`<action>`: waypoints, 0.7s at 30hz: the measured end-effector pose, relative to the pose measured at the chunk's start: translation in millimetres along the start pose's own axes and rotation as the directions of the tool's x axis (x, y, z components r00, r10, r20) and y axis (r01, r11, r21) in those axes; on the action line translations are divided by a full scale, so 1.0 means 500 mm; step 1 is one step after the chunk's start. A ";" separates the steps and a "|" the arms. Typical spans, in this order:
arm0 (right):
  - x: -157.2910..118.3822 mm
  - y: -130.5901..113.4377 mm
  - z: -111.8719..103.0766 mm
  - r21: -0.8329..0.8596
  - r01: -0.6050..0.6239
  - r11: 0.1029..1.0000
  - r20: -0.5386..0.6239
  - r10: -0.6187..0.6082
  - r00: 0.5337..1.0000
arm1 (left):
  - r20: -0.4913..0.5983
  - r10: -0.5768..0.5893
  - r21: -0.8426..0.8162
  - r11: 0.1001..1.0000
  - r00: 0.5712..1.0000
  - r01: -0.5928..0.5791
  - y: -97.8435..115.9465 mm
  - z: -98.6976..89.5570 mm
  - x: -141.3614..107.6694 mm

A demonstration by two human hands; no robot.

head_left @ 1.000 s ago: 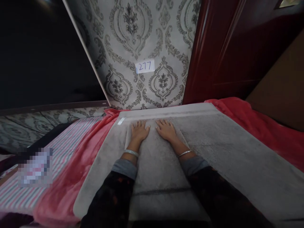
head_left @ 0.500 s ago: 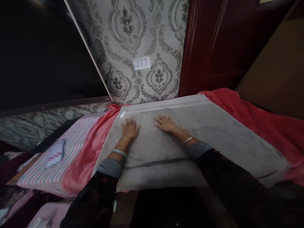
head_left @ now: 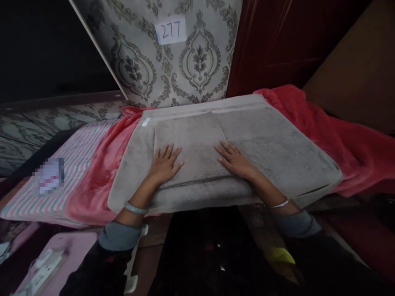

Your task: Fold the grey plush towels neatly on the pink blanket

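A grey plush fabric piece [head_left: 191, 135], like a folded blanket or mat, lies spread flat in front of me, with a small white tag [head_left: 146, 122] at its far left corner. My left hand [head_left: 165, 164] rests palm down on its left half, fingers spread. Toward the middle right, my right hand [head_left: 236, 160] also lies flat on the grey fabric, fingers apart. A dark crease runs across the fabric between the two hands. Neither hand grips anything.
Under the grey fabric, a red plush blanket [head_left: 327, 131] shows on both sides. A striped cloth [head_left: 72, 164] lies at the left, bearing a blurred package [head_left: 49, 176]. A power strip [head_left: 45, 273] sits lower left. Behind stand a patterned wall [head_left: 199, 61] and a dark screen [head_left: 46, 49].
Both hands have slid over the grey fabric toward me, the right one also rightward. The view has tilted down, so the wall paper marked 277 appears higher.
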State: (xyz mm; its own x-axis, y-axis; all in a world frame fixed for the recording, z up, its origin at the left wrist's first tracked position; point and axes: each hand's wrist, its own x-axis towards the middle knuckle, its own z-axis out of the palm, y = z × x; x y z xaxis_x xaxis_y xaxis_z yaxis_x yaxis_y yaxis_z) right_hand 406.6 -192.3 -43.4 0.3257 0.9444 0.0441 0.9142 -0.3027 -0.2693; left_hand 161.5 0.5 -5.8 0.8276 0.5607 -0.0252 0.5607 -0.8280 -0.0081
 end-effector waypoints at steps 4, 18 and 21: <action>-0.038 0.013 0.004 0.018 -0.036 0.999 -0.022 0.036 0.999 | -0.003 -0.035 -0.021 0.999 0.999 0.035 -0.021 0.009 -0.059; -0.113 -0.094 0.014 0.074 0.026 0.997 -0.454 0.010 0.891 | -0.467 -0.041 -0.128 0.992 0.883 -0.021 0.105 0.022 -0.152; -0.115 -0.128 0.026 0.001 0.180 0.984 -0.341 -0.169 0.925 | -0.423 0.086 -0.056 0.991 0.902 -0.121 0.172 0.034 -0.136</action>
State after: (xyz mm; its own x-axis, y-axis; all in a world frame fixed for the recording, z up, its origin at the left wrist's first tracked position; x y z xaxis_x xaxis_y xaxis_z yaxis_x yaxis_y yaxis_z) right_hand 326.3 -225.5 -41.5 0.2286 0.8809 0.4144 0.9578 -0.1274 -0.2576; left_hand 152.9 -108.8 -21.9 0.8059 0.4375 0.3990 0.4568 -0.8881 0.0512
